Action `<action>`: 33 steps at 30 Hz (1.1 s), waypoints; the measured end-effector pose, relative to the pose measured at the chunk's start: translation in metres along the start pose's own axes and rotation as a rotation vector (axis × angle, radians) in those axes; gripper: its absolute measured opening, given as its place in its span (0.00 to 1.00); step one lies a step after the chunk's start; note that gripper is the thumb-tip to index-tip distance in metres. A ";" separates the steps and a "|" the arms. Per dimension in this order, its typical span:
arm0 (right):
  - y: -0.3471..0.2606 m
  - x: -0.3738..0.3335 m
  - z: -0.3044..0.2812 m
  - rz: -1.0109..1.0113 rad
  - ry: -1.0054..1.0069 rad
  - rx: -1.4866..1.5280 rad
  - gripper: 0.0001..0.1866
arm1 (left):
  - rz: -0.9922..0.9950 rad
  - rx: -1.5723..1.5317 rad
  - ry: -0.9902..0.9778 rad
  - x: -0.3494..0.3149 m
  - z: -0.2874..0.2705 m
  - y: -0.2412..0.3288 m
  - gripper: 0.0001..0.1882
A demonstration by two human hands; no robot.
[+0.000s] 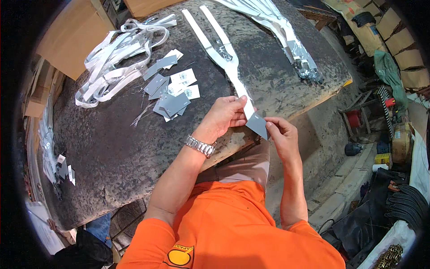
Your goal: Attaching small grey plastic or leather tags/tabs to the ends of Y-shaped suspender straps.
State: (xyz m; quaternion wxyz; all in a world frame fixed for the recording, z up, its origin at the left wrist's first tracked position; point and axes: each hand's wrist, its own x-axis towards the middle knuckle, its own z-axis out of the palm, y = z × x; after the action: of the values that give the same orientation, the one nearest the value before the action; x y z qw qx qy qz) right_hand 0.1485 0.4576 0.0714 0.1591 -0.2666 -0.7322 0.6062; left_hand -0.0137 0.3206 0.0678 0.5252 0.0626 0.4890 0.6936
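Note:
A long white belt (216, 57), partly in clear plastic, lies on the dark table with its two ends spread apart at the far side. Its near end comes over the table edge toward me. My left hand (225, 115) grips this near end, thumb on top and fingers beneath. At the tip hangs a grey card tag (257, 126). My right hand (282, 133) pinches the tag's right edge between thumb and fingers. Left of the belt lies a scattered pile of grey and white card tags (172, 96), with thin tag strings (142, 115) beside it.
A tangle of white belts (118, 62) in plastic lies at the far left of the table (112, 148). More bundled white belts (273, 22) lie at the far right. A tagged bundle (49, 139) lies along the left edge. Cardboard (71, 40) stands behind; clutter covers the floor at right.

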 end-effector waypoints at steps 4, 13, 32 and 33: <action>0.001 -0.001 0.000 -0.028 -0.002 -0.060 0.10 | -0.018 0.035 0.037 0.000 0.000 0.003 0.18; 0.000 0.003 -0.003 0.019 -0.049 0.023 0.09 | -0.016 -0.075 0.042 0.003 -0.008 0.000 0.17; -0.002 0.003 0.011 0.042 0.027 0.122 0.09 | -0.007 -0.123 -0.028 -0.005 -0.016 0.000 0.09; -0.002 0.002 0.012 0.058 0.044 0.141 0.09 | -0.007 -0.123 -0.022 -0.006 -0.015 0.000 0.08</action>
State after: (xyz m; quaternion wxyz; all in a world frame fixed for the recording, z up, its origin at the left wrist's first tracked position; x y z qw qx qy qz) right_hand 0.1394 0.4485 0.0708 0.1758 -0.2891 -0.6758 0.6548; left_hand -0.0197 0.3065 0.0627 0.5360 0.0361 0.4400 0.7196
